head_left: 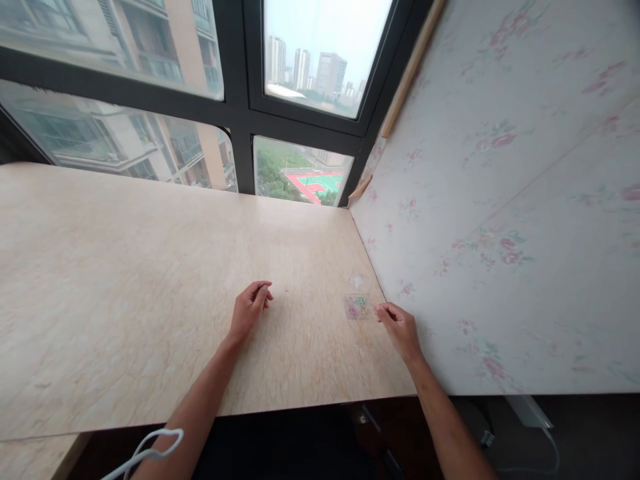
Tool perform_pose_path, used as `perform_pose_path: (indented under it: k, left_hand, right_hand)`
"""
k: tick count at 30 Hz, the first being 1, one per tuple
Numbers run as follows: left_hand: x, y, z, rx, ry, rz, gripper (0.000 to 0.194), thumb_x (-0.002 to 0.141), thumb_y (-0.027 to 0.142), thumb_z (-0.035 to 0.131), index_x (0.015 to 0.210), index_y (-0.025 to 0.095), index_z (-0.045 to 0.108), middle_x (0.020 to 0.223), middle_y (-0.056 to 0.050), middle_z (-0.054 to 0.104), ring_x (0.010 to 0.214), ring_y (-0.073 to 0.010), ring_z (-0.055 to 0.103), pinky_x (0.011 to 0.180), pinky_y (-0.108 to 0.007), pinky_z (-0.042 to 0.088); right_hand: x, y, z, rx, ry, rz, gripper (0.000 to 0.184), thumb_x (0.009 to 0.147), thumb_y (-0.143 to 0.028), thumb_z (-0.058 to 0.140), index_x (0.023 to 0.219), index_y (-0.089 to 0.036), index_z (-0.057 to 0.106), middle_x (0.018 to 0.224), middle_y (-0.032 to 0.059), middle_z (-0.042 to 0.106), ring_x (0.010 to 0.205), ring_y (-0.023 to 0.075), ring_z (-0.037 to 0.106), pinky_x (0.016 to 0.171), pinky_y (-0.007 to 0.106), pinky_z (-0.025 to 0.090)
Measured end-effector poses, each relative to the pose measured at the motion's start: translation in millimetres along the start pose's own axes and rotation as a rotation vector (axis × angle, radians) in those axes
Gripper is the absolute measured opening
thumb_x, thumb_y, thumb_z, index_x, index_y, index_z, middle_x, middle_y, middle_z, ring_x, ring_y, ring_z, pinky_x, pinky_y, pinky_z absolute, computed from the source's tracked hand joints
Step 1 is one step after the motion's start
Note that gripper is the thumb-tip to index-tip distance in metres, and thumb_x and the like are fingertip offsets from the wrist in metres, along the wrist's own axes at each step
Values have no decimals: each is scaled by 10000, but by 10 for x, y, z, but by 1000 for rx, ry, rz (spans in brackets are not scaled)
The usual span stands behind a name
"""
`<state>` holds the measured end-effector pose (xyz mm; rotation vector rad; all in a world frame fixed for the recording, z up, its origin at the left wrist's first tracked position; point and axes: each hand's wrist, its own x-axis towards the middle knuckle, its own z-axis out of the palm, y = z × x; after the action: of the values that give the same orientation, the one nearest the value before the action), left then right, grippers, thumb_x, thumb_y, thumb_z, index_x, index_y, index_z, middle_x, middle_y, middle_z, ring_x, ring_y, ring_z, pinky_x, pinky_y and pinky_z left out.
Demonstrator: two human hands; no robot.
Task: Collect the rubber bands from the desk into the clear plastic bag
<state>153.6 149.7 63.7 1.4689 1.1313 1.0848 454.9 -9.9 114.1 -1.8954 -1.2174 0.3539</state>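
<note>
On the marble-patterned sill lies a small clear box (357,307) holding tiny pink, green and yellowish pieces, too small to name. My right hand (399,328) is just to the right of this box, its thumb and fingertips pinched together near the box's right edge. What the pinch holds, if anything, is too small to make out. To the left of the box, apart from it, my left hand (249,308) rests over the sill with fingers curled in and thumb against them. The inside of that hand is hidden.
Beyond the box sits a faint clear piece (357,281), perhaps a lid. The pale sill (125,287) runs to dark window frames (245,120) at the back. A flowered wall (500,233) bounds the right side. A white cable loop (157,443) hangs at lower left.
</note>
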Motion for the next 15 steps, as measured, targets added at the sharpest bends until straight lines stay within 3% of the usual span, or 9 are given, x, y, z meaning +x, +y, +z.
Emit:
perform_pose_path:
  k: [6, 15]
  left_hand:
    - [-1, 9, 4, -5, 30, -14, 345, 834, 434, 501, 974, 144, 624, 708, -35, 620, 575, -124, 540, 543, -230, 457]
    - [2, 40, 8, -9, 38, -30, 335, 826, 426, 508, 965, 144, 625, 702, -26, 619, 570, -123, 542, 542, -233, 455]
  right_hand:
    - [104, 117, -6, -15, -80, 4, 310, 807, -449, 517, 744, -185, 668, 691, 21, 648, 608, 162, 550, 567, 253, 409]
    - [135, 255, -5, -100, -105, 28, 298, 782, -402, 527, 855, -185, 719, 745, 39, 700, 642, 175, 603, 583, 272, 456]
